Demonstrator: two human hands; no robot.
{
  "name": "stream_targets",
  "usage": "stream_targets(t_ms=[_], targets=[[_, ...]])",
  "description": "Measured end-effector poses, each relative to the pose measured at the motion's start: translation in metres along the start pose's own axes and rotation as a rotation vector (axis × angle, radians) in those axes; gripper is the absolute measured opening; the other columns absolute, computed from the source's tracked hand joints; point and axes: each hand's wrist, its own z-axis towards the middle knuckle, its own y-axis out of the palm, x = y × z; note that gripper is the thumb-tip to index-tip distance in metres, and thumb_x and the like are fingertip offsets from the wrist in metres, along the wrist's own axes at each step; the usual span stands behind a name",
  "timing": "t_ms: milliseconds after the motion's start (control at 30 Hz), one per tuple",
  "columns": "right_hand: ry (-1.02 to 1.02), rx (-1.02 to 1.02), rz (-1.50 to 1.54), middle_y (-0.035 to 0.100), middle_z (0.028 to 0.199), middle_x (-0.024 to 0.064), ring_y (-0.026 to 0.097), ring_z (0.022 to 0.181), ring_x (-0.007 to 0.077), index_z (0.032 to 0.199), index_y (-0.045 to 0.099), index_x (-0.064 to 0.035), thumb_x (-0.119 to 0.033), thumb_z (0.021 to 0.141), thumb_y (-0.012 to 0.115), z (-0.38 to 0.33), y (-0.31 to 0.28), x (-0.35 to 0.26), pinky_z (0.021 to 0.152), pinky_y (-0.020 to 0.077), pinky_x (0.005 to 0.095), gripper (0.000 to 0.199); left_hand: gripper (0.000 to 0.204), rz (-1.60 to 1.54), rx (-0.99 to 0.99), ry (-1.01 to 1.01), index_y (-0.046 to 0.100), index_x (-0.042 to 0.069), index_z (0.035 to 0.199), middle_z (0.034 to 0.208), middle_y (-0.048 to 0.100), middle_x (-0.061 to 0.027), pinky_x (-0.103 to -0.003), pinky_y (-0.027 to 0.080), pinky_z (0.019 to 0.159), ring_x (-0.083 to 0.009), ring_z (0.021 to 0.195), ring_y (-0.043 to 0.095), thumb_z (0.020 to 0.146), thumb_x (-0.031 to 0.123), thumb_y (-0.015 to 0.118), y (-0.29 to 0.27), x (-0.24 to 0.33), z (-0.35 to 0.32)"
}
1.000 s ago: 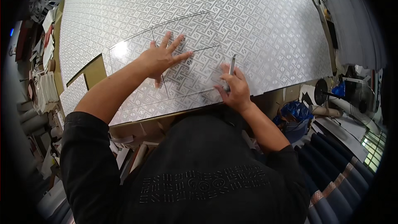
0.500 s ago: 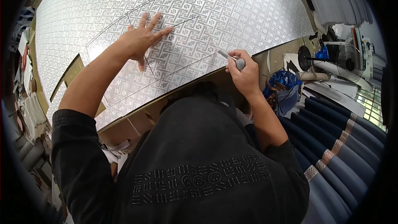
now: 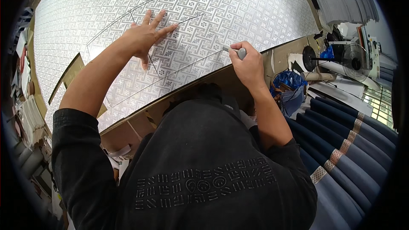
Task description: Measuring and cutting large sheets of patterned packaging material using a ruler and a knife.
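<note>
inside the curled right hand [image 3: 248, 64] sits the gray knife [image 3: 242, 53], its long side running sideways, tip to the left. under the left hand [image 3: 142, 36], spread wide and gripping nothing, lies the shiny sheet [image 3: 198, 38].

The broad, flat sheet of shiny silver-white material [image 3: 247, 12] carries an all-over grey pattern: interlocking angular bars, with small flower-like motifs between them. Thin dark lines cross that lattice — straight ones. Through a cut-out in it shows the olive-gold counter [image 3: 77, 67]. The slim hand tool with a rounded end [image 3: 242, 53] is plain grey. On the black cloth shirt [image 3: 187, 140] runs a tone-on-tone band of short raised strokes (three round swirls sit at its middle). The long pleated fabric [image 3: 317, 121] goes from deep navy to slate blue, divided by a pale band — checked, with orange-pink patches. Nearby, the crumpled plastic bag [image 3: 290, 79] is glossy bright blue.
</note>
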Motion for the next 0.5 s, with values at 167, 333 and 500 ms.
stream_targets(t_ms=[167,333,500], targets=[[-0.025,-0.003,0.009,0.071,0.078,0.0117,0.067,0.071,0.0161,0.101,0.072,-0.0006,-0.015,0.092,0.076,0.0,0.002,0.007,0.067,0.0532,0.0328,0.018,0.161,-0.005,-0.031,-0.023,0.009,0.047,0.166,0.177,-0.003,-0.011,-0.074,0.034,0.118,-0.0459,0.16,0.004,0.039,0.026,0.106,-0.004,0.003,0.0],[-0.059,0.072,0.157,0.071,0.079,0.0089,0.064,0.071,0.0122,0.101,0.072,-0.0008,-0.012,0.092,0.078,-0.01,0.017,0.02,0.066,0.0517,0.031,0.016,0.161,0.003,-0.052,-0.029,0.01,0.044,0.167,0.177,-0.004,-0.0129,-0.075,0.035,0.117,-0.0477,0.16,0.004,0.04,0.028,0.106,-0.01,0.003,-0.001],[-0.052,0.063,0.249,0.071,0.082,0.0057,0.06,0.07,0.0096,0.102,0.072,-0.0007,-0.011,0.093,0.078,0.025,0.035,0.018,0.066,0.0506,0.0296,0.015,0.159,0.012,-0.1,0.0,0.009,0.041,0.168,0.176,-0.005,-0.0165,-0.075,0.034,0.117,-0.05,0.159,0.003,0.042,0.03,0.106,-0.013,0.007,-0.001]])
